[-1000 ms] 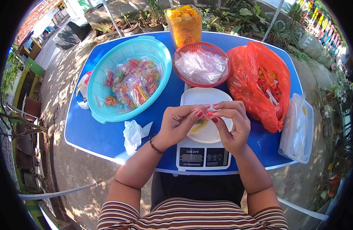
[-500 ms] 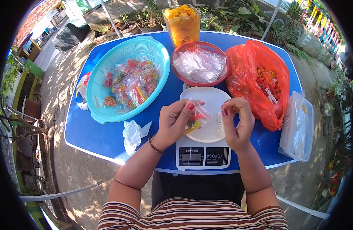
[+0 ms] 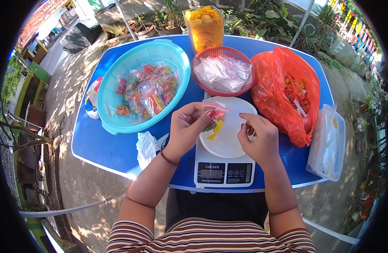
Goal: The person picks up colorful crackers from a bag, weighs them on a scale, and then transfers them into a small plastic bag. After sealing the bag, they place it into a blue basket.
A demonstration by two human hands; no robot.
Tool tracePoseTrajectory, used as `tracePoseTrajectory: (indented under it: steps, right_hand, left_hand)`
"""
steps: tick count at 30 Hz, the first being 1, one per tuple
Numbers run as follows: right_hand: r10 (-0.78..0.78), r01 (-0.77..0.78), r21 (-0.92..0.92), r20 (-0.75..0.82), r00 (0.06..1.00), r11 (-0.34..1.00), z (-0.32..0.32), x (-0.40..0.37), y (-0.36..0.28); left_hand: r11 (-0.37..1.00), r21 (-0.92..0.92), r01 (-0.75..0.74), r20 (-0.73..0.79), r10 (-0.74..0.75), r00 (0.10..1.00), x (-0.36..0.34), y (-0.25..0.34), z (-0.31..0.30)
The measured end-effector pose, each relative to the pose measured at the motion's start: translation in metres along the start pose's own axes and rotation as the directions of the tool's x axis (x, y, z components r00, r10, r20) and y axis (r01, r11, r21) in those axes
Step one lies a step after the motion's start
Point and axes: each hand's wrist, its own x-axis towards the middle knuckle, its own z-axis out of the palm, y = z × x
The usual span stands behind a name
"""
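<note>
Pinched in my left hand (image 3: 186,126) is the top of a small clear zip bag (image 3: 219,108), its mouth tilted towards the right. Red, green and yellow twisted pieces (image 3: 215,129) show in and below the bag, partly behind my fingers. My right hand (image 3: 260,137) hovers just right of the bag, index finger and thumb apart, nothing visible between them. Both hands are over the round white plate (image 3: 232,147) of a kitchen scale (image 3: 224,173), whose display faces me.
A turquoise basket (image 3: 111,90) of filled bags stands left, a crumpled white plastic (image 3: 146,148) before it. Behind the scale are a red basket (image 3: 249,86) of clear bags and a tub (image 3: 206,31) of yellow pieces. Right are a red plastic bag (image 3: 268,80) and a clear box (image 3: 327,143).
The white spiral piece by my right fingers no longer shows. My right thumb and index finger have spread, and my left hand has shifted slightly left and up with the bag.
</note>
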Motion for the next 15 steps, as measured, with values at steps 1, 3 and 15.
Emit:
tracePoseTrajectory:
  steps: [1, 3, 15]
  right_hand:
    - [-0.017, 0.02, 0.053, -0.063, 0.998, 0.998, -0.003, 0.002, 0.0]
    - [-0.042, 0.072, 0.154, -0.19, 0.981, 0.985, -0.007, 0.005, 0.0]
    - [0.155, 0.079, 0.795, -0.214, 0.964, 0.602, 0.007, -0.003, -0.003]
  left_hand:
    - [1.0, 0.017, -0.002, 0.005, 0.002, 1.0, -0.001, 0.001, 0.002]
    - [0.999, 0.048, -0.007, 0.014, 0.007, 1.0, -0.004, 0.004, 0.005]
    - [0.986, 0.159, -0.043, 0.118, 0.024, 0.993, -0.007, 0.0, 0.01]
